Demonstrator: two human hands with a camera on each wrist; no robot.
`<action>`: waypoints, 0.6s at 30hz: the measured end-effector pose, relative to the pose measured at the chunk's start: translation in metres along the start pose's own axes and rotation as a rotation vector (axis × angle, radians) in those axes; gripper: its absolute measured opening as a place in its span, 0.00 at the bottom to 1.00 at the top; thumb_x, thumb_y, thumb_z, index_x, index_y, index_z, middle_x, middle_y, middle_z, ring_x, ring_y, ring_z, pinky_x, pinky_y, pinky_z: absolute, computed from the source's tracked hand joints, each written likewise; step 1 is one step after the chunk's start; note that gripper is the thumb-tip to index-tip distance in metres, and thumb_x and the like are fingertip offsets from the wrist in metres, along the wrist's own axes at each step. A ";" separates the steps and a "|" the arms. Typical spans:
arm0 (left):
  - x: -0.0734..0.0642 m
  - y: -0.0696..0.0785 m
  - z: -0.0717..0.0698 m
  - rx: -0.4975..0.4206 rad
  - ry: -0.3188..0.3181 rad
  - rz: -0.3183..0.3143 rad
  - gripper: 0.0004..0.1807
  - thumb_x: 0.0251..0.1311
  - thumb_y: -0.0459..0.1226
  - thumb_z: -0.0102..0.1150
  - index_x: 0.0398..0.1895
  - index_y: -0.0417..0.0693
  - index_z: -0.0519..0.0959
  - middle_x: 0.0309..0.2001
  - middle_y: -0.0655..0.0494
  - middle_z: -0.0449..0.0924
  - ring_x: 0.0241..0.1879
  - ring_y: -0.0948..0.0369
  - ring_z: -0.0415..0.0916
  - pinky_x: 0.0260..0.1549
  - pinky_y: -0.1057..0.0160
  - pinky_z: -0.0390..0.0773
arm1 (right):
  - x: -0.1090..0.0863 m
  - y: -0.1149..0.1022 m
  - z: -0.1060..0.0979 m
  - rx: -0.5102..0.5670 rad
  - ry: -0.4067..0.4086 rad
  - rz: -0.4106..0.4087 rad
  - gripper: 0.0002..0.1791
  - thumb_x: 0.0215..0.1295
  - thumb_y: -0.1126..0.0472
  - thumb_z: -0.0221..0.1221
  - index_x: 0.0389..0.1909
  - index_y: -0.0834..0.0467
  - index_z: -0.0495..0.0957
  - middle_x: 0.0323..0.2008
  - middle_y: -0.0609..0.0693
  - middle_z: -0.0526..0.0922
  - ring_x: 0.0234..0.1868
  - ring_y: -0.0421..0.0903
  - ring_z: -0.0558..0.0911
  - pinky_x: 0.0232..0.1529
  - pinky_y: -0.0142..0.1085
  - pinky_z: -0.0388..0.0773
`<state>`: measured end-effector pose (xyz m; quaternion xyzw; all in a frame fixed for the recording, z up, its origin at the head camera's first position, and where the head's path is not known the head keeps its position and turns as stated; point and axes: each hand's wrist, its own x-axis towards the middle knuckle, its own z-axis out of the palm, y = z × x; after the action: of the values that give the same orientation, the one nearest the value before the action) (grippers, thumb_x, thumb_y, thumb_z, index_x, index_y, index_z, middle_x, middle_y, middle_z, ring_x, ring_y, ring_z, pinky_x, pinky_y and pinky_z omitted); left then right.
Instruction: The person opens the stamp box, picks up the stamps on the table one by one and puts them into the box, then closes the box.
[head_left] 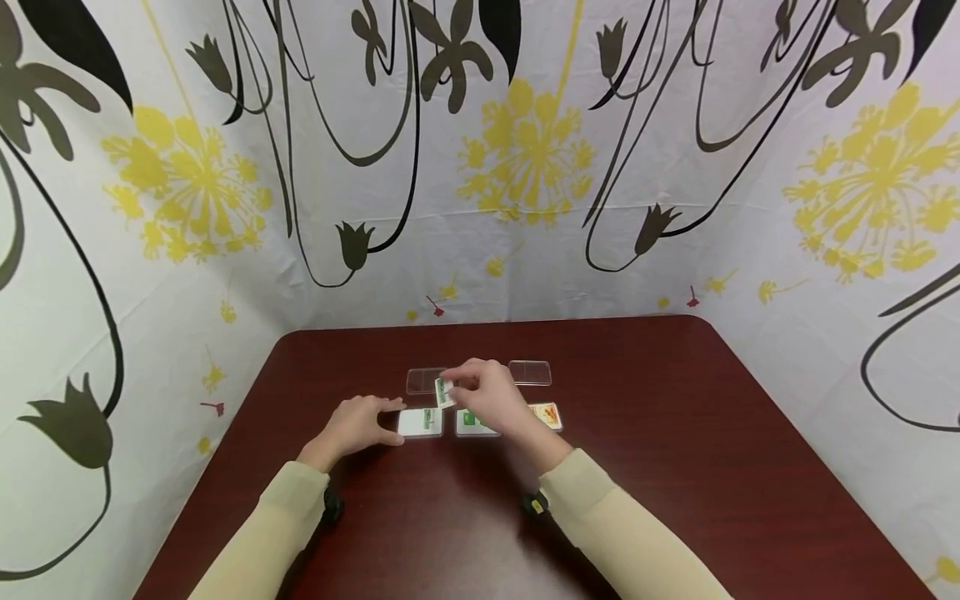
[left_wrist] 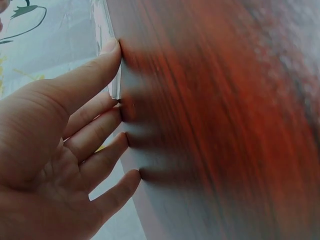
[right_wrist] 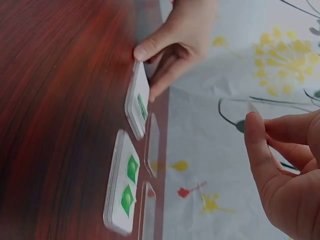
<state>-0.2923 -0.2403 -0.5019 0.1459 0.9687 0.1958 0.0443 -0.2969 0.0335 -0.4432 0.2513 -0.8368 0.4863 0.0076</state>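
Note:
My right hand [head_left: 491, 396] pinches a white playing card [head_left: 444, 394] with a green mark, raised above the left pile. In the right wrist view, only a small part of this card shows at the fingertips. My left hand [head_left: 358, 429] steadies the left pile of cards [head_left: 422, 422], thumb at its near edge and fingers at its far edge, touching the table. This pile lies in a shallow clear case. Beside it sits a middle pile with green diamond shapes [right_wrist: 127, 185]. A third pile with an orange picture [head_left: 547, 415] is partly behind my right wrist.
Two clear plastic trays, a left one [head_left: 422, 381] and a right one [head_left: 531, 372], lie behind the piles. The dark red-brown table [head_left: 645, 467] ends at a patterned white curtain [head_left: 510, 275] behind and at both sides.

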 end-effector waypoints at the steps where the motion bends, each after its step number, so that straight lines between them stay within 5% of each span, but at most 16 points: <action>1: 0.000 -0.001 0.000 -0.003 -0.005 -0.002 0.36 0.51 0.53 0.76 0.65 0.55 0.79 0.64 0.54 0.77 0.65 0.47 0.71 0.58 0.42 0.72 | 0.003 0.000 0.004 -0.011 -0.002 -0.001 0.14 0.65 0.66 0.65 0.50 0.53 0.88 0.44 0.43 0.85 0.29 0.44 0.86 0.21 0.36 0.75; 11: 0.000 -0.004 -0.001 -0.045 -0.004 -0.017 0.36 0.50 0.52 0.78 0.65 0.57 0.80 0.61 0.55 0.79 0.57 0.50 0.77 0.50 0.45 0.77 | 0.028 0.006 0.046 -0.062 -0.009 0.057 0.12 0.61 0.67 0.67 0.45 0.54 0.90 0.41 0.46 0.88 0.28 0.34 0.83 0.27 0.31 0.80; 18: -0.001 -0.005 0.000 -0.049 0.009 0.016 0.34 0.51 0.51 0.77 0.64 0.57 0.80 0.61 0.58 0.79 0.60 0.51 0.75 0.54 0.44 0.75 | 0.038 0.007 0.066 -0.132 -0.020 0.070 0.10 0.60 0.67 0.66 0.42 0.56 0.90 0.38 0.46 0.88 0.19 0.37 0.74 0.22 0.30 0.72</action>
<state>-0.2925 -0.2455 -0.5040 0.1516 0.9626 0.2207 0.0418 -0.3179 -0.0333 -0.4743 0.2255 -0.8754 0.4276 -0.0012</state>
